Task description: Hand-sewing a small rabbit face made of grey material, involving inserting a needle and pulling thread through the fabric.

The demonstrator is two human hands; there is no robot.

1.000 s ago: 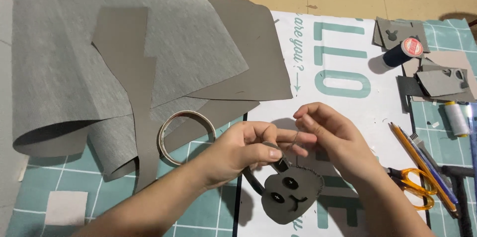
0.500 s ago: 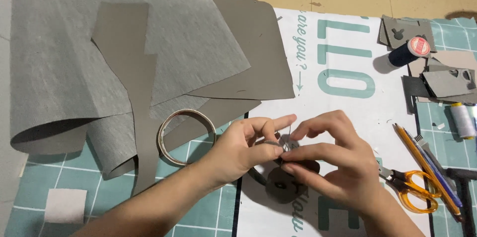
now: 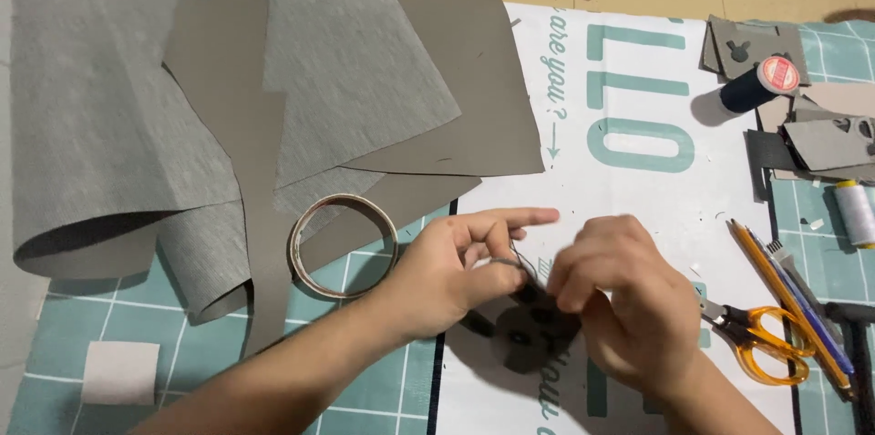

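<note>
Both my hands meet over a small grey felt animal face (image 3: 529, 339) with black eyes, low in the middle of the view. My left hand (image 3: 456, 275) pinches its upper edge with thumb and fingers, the index finger stretched out to the right. My right hand (image 3: 629, 307) closes over the piece from the right and hides most of it. A thin dark thread (image 3: 521, 260) runs between the two hands. Whether a needle is in my right fingers cannot be told.
A roll of tape (image 3: 344, 243) lies left of my hands, on large grey fabric sheets (image 3: 228, 98). Orange-handled scissors (image 3: 756, 344), pencils (image 3: 784, 294), a dark thread spool (image 3: 752, 87), a white spool (image 3: 855, 212) and felt scraps (image 3: 820, 139) lie at the right.
My hands have come together and dropped onto the felt face. My right hand now covers most of it, and my left index finger has stretched out.
</note>
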